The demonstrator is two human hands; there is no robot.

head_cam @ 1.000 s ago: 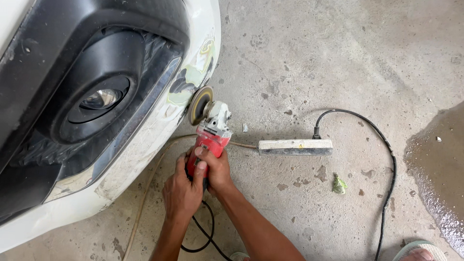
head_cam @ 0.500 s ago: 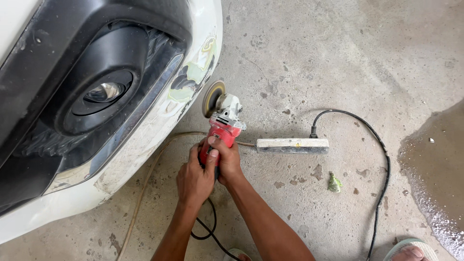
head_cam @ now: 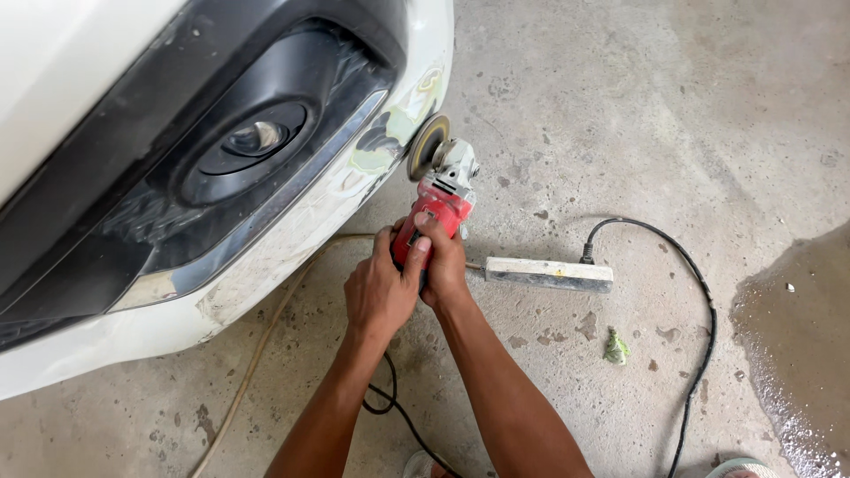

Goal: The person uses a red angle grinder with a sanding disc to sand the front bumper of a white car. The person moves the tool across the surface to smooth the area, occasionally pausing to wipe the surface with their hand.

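Concrete floor (head_cam: 620, 115) lies beneath you; your left hand (head_cam: 381, 288) and right hand (head_cam: 441, 265) both clamp the red grinder (head_cam: 434, 212), disc against the white bumper (head_cam: 292, 239). It looks heavy and rigid; grip its body, clear of the disc.

Your two forearms come up from the bottom edge bare to past the elbow, with no sleeves, gloves, watch or rings to be seen. Your left hand (head_cam: 381, 288) and your right hand (head_cam: 443, 265) are uncovered, with short, plain fingernails. Veins and tendons stand out along both forearms.
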